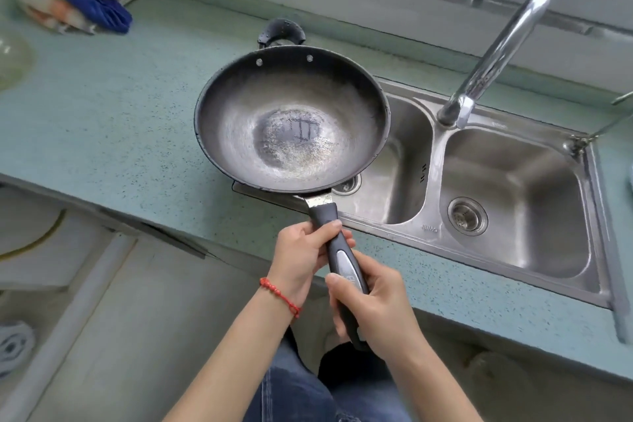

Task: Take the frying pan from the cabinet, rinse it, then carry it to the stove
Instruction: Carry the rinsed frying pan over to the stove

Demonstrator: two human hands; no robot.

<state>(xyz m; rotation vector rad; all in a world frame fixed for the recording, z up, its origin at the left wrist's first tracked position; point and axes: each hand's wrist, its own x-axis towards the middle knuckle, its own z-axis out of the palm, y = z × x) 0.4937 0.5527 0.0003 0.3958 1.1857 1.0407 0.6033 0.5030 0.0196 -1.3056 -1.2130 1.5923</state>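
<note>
Presently the pan (293,118) is held level in the air, over the counter (113,120) edge and the left rim of the sink (507,188). Its bowl holds no food; the worn centre shines, possibly with a film of water, though the view does not settle that. A small loop handle (281,31) at its far side carries droplets. Both hands clasp the long black handle (342,260): the left hand (305,255) wraps it near the pan, the right hand (371,305) grasps the lower end. A red bracelet (279,295) circles the left wrist.

The sink has two steel basins, each with a drain; the faucet (496,55) rises behind the divider, no stream showing. The counter is speckled blue-green. A blue cloth (94,5) lies on a patterned cloth (44,5) at its far left corner. Below left, a cabinet (51,250) stands open.
</note>
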